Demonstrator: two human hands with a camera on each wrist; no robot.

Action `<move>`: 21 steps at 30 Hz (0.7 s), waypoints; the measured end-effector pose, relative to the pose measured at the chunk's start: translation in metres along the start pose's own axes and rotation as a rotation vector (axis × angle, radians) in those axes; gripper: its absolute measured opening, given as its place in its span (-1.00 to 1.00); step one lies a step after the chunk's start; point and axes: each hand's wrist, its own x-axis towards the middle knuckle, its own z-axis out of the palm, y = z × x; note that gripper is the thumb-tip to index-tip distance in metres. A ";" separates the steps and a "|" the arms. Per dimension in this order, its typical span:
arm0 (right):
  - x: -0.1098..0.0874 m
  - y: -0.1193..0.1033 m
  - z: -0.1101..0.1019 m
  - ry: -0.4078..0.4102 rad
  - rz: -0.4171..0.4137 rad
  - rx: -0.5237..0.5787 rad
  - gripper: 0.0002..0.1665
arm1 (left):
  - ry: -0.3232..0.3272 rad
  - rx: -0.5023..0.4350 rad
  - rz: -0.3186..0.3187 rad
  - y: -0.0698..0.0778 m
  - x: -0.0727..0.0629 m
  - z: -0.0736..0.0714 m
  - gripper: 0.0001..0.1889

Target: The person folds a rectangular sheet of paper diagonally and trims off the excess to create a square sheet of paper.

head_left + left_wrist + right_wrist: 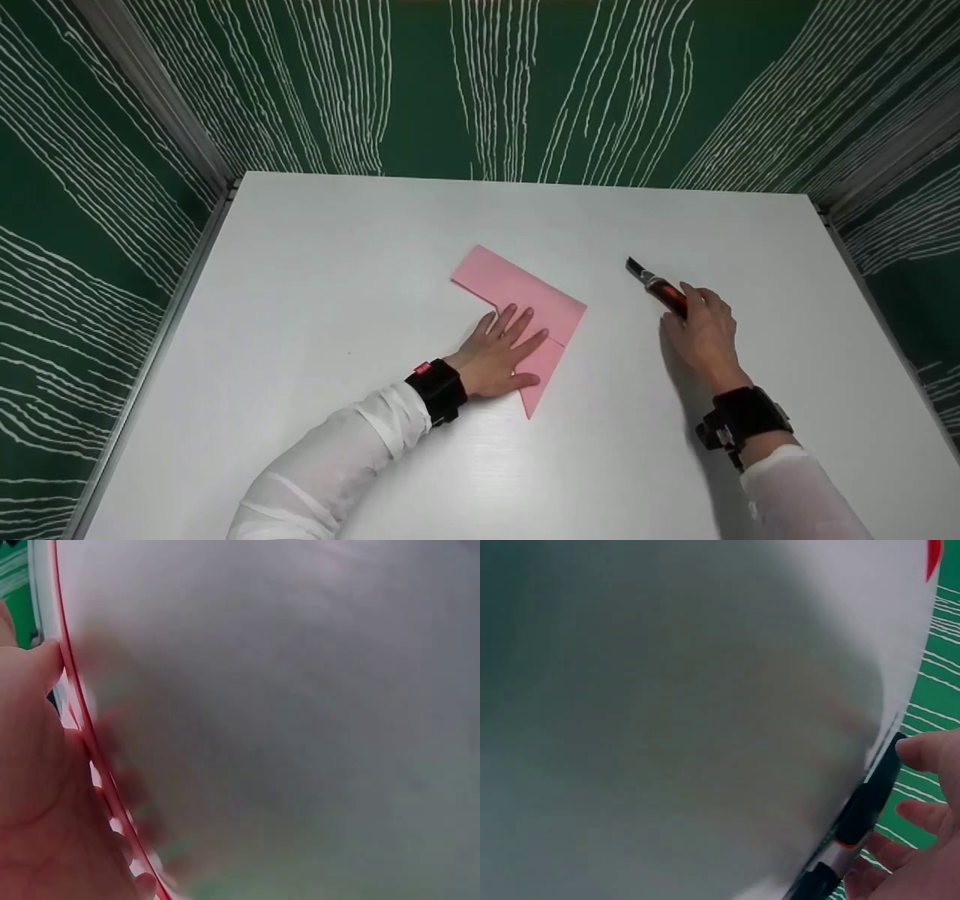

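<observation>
A folded pink paper [517, 285] with an angular, notched outline lies on the white table. My left hand [495, 360] rests on its lower part with the fingers spread and straight. From the left wrist, the paper's edge [101, 757] shows as a thin pink line under the fingers. To the right lies a utility knife [664, 292] with a black and orange-red handle, its tip pointing up and left. My right hand [705, 334] is at the handle's near end, fingers loosely bent; in the right wrist view the thumb touches the knife [870, 795].
The white table [337, 247] has raised metal framing along its left side [161, 322]. Green walls [420, 90] with white wavy lines stand behind it and on both sides. A black wrist band [746, 416] sits on each wrist.
</observation>
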 end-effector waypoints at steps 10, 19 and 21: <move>-0.004 0.004 0.003 -0.011 -0.060 -0.109 -0.45 | 0.027 -0.087 0.012 0.001 0.001 -0.005 -0.15; -0.005 0.002 -0.002 -0.177 -0.096 -0.063 -0.53 | 0.128 -0.146 0.038 0.003 0.004 -0.008 -0.21; -0.005 0.000 -0.005 -0.227 -0.098 -0.050 -0.50 | 0.128 -0.132 0.046 0.003 0.005 -0.008 -0.26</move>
